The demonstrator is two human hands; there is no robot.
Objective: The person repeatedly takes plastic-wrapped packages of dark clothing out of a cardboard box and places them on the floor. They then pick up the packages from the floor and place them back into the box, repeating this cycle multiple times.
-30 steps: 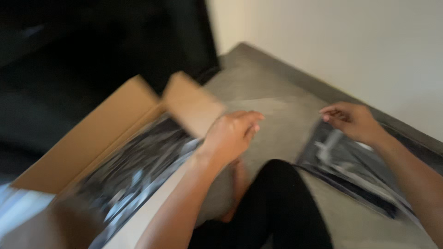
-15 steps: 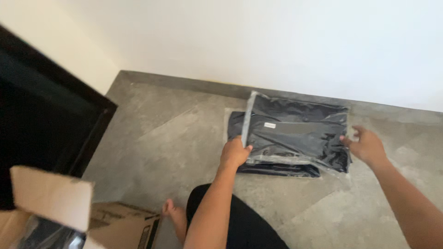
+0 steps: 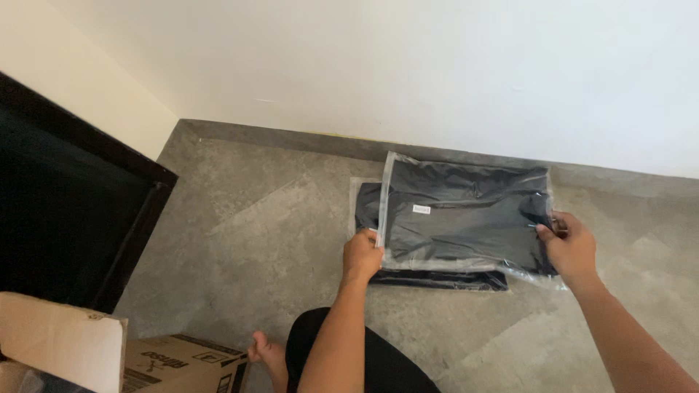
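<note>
A clear plastic bag with a folded dark garment (image 3: 466, 215) lies tilted on top of a stack of similar bagged dark garments (image 3: 437, 278) on the grey floor near the wall. My left hand (image 3: 362, 255) grips the bag's near left edge. My right hand (image 3: 569, 246) pinches its right edge. A small white label (image 3: 421, 209) shows on the top bag.
An open cardboard box (image 3: 87, 353) stands at the lower left. A dark door or panel (image 3: 65, 211) fills the left side. My knee in black cloth (image 3: 364, 360) and bare foot (image 3: 268, 356) are at the bottom. A white wall (image 3: 437, 73) runs behind the stack.
The view swung from the cardboard box to the floor by the wall. Both hands brought a bagged garment onto the stack and still hold its edges.
</note>
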